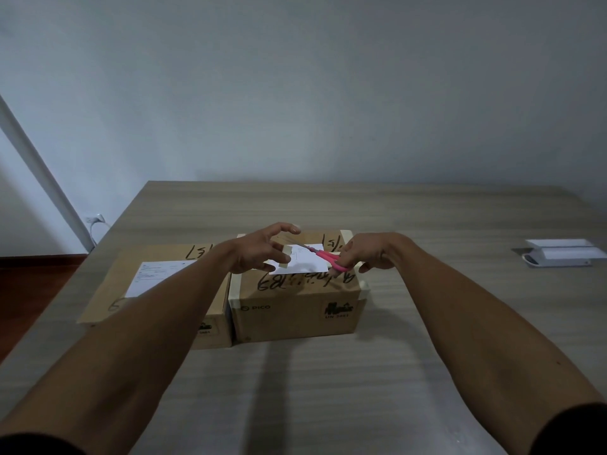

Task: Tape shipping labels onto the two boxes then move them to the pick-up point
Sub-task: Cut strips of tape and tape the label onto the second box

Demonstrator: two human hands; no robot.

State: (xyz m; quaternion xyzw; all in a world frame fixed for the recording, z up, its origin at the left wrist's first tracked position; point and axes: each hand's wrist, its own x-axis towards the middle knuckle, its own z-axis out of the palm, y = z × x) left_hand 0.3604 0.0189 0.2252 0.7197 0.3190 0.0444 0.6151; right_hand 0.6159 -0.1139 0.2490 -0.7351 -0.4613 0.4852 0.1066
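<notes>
Both arms reach out over the two brown cardboard boxes, which sit side by side and touching on the grey wood-grain table (427, 218). The right hand (364, 254) grips the pink-handled scissors (328, 257), fingers curled round the handles, blades pointing left over the white shipping label (307, 262) lying on the right-hand cardboard box (295, 310). The left hand (259, 249) hovers at the label's left edge, fingers spread and loosely bent, thumb lifted; a strip of beige tape (285, 256) sits at its fingertips, though whether they actually pinch it, I cannot tell.

This looks like the cut. To do it well: hold the tape taut, snip close and square, then smooth the strip half on paper, half on cardboard, with the label lying flat.

The left-hand cardboard box (157, 290) already carries its own white label (154, 277), print too small to read. On the right box front: "PICO" and a black "UN" sticker with unclear digits. Black marker scrawl on both lids is not legible. A white device (558, 254) rests far right.
</notes>
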